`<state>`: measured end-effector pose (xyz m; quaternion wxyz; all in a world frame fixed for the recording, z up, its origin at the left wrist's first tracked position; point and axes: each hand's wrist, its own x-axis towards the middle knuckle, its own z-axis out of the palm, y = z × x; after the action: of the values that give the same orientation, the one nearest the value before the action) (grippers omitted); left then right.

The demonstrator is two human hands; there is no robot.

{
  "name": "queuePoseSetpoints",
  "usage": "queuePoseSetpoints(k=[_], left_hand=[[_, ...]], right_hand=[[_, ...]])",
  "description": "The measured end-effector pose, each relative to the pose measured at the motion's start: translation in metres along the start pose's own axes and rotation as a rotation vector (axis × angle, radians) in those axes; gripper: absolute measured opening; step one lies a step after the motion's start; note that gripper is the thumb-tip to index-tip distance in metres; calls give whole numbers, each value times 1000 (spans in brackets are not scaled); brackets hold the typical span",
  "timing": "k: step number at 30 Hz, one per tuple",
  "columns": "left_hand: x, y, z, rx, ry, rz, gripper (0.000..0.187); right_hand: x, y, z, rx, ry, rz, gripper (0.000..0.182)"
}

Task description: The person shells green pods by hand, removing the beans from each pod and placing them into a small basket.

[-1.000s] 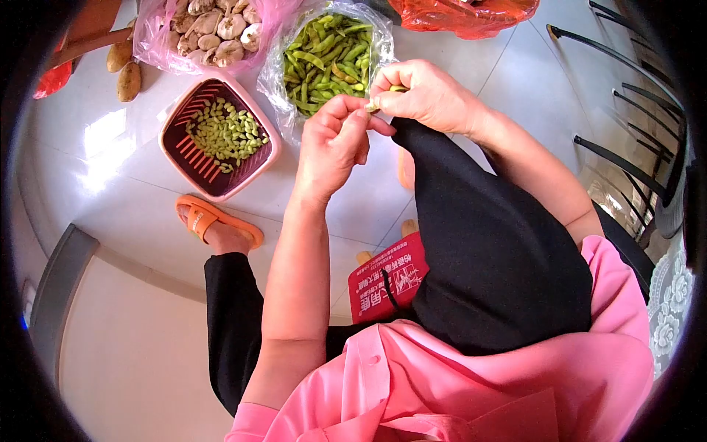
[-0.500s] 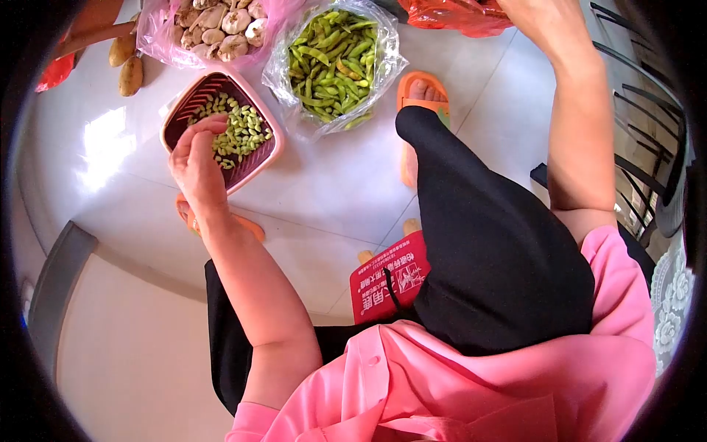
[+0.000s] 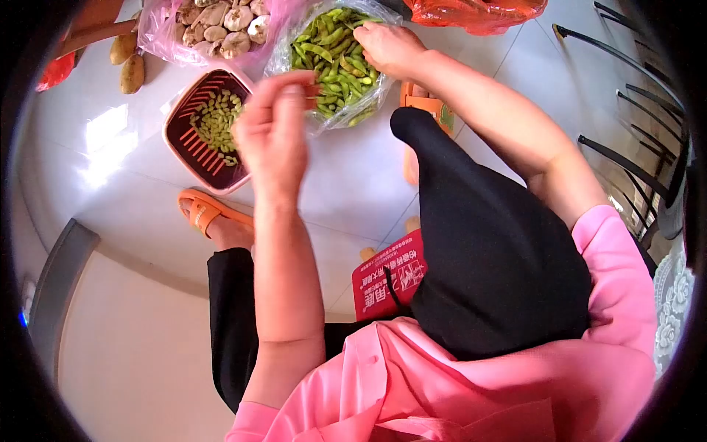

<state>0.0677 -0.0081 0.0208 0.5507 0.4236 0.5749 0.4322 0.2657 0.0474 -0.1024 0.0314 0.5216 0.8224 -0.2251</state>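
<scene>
Green pods (image 3: 335, 55) fill a clear plastic bag (image 3: 278, 62) on the floor. My right hand (image 3: 388, 50) is at the bag's upper right side, its fingers curled down at the pods; whatever its fingertips grip is too small to make out. A pink basket (image 3: 177, 151) with a dark slotted inside holds shelled green beans (image 3: 216, 121). Between basket and bag, my left hand (image 3: 276, 118) hangs in the air, blurred by motion, its fingers bent. Whether it holds anything is hidden by the blur.
A pink bag of garlic (image 3: 224, 29) lies at the top left, with potatoes (image 3: 132, 74) beside it. A red bag (image 3: 475, 13) is at the top. Dark metal rails (image 3: 626, 162) stand at the right. Orange slippers (image 3: 202, 210) are on my feet.
My left hand has lifted out of the basket and moved right. My right hand has come from the red bag's side at the upper right down to the pods.
</scene>
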Motion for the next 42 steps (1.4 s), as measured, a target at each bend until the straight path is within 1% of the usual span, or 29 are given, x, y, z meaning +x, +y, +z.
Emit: queuePoseSetpoints(k=[1, 3, 4, 6, 7, 8, 9, 10, 11, 12, 13, 15, 16, 17, 19, 21, 22, 24, 25, 26, 27, 30, 31, 34, 35, 37, 38, 40, 42], left_hand=[[-3, -2, 12, -14, -96, -56, 17], [-5, -16, 19, 190, -214, -227, 20], [-8, -33, 14, 189, -212, -229, 20], [-7, -75, -10, 1000, -1, 234, 28], [-2, -74, -22, 881, 36, 116, 34], [-1, -73, -28, 771, 115, -39, 31], [2, -57, -29, 657, 195, -189, 27], [4, -53, -28, 659, 195, -187, 27], [6, -51, -26, 524, 171, -138, 24], [8, -48, -23, 388, 147, -89, 21], [6, -39, -11, 340, 95, -120, 21], [2, -25, 14, 341, 3, -36, 24], [0, -33, 19, 416, -11, 17, 24], [-4, -34, 23, 486, -87, 73, 28], [-6, -32, 25, 296, -101, -37, 30], [-4, -25, 22, 297, -114, -76, 29], [-4, -21, 21, 299, -126, -114, 29], [-3, -18, 21, 370, -134, -88, 27], [-3, -15, 21, 441, -140, -63, 26], [-5, -11, 24, 515, -125, -54, 24], [-7, -12, 26, 514, -125, -54, 24], [-14, -20, 34, 592, -41, 87, 23], [-15, -20, 35, 592, -40, 88, 23], [-17, -18, 38, 778, -44, 199, 21], [-18, -18, 39, 778, -44, 200, 21], [-20, -19, 43, 775, -28, 167, 21], [-21, -19, 43, 804, -23, 159, 21], [-22, -24, 44, 794, -18, 181, 21], [-23, -27, 43, 786, -13, 202, 22]], right_hand=[[2, -2, -3, -6, 4, -4, 17], [1, -6, -8, -24, -132, 120, 21], [-1, -5, -6, -4, -78, 123, 20], [-8, -3, -12, 44, -37, 75, 18], [-13, -4, -14, 95, 5, 29, 16], [-18, -6, -17, 100, 6, 33, 16], [-21, -8, -21, 194, 82, 4, 14], [-25, -12, -26, 286, 160, -27, 13], [-27, -17, -30, 287, 162, -27, 13], [-30, -25, -35, 427, 200, -69, 12], [-32, -34, -44, 565, 237, -111, 12], [-40, -47, -62, 614, 198, -144, 15], [-41, -52, -66, 740, 163, -162, 16], [-42, -55, -69, 864, 126, -181, 18], [-44, -54, -73, 839, 123, -193, 18], [-47, -55, -75, 1038, -18, -34, 12], [-48, -54, -74, 1040, -18, -33, 12], [-50, -53, -74, 1642, -142, 278, 10], [-51, -50, -75, 1641, -141, 278, 10], [-52, -46, -75, 1555, -169, 301, 13], [-52, -44, -75, 1467, -196, 325, 16], [-55, -47, -72, 1440, -176, 320, 16], [-55, -47, -73, 1417, -173, 319, 15], [-54, -46, -71, 1343, -183, 291, 15], [-54, -47, -71, 1343, -182, 291, 15], [-56, -48, -71, 1201, -149, 275, 14], [-57, -49, -72, 1201, -149, 277, 14], [-57, -49, -73, 1327, -207, 365, 13], [-57, -49, -74, 1313, -218, 376, 12]])
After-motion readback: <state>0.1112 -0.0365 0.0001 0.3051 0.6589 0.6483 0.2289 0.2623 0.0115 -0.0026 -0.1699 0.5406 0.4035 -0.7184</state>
